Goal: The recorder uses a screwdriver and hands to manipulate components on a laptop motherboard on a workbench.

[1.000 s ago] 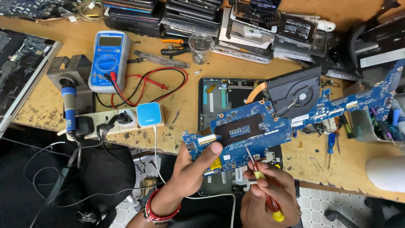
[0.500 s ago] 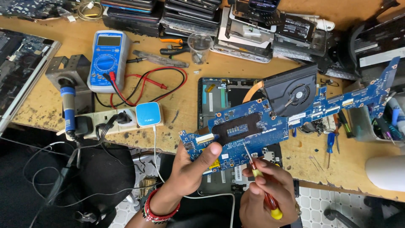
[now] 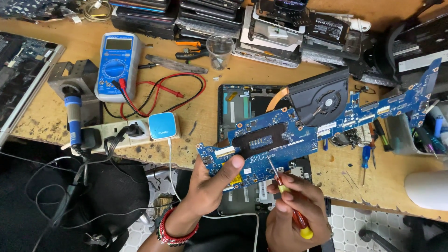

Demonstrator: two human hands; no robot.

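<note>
My left hand [image 3: 210, 186] grips the near left end of a long blue laptop motherboard [image 3: 298, 133], thumb on top, and holds it tilted above the bench. A black cooling fan [image 3: 322, 99] is fixed to the board's middle. My right hand [image 3: 294, 212] is closed on a small screwdriver [image 3: 289, 200] with a yellow and red handle. Its tip touches the board's near edge just right of my left thumb. Under the board lies an opened dark laptop base [image 3: 242, 105].
A blue multimeter [image 3: 116, 65] with red and black leads sits at the back left. A white power strip [image 3: 126, 133] with a blue adapter lies by the wooden bench [image 3: 200, 121] edge. Stacked drives and laptops line the back. Several screwdrivers [image 3: 368, 156] lie at the right.
The motherboard has shifted slightly left with my left hand. The screwdriver tip stays at the board's near edge.
</note>
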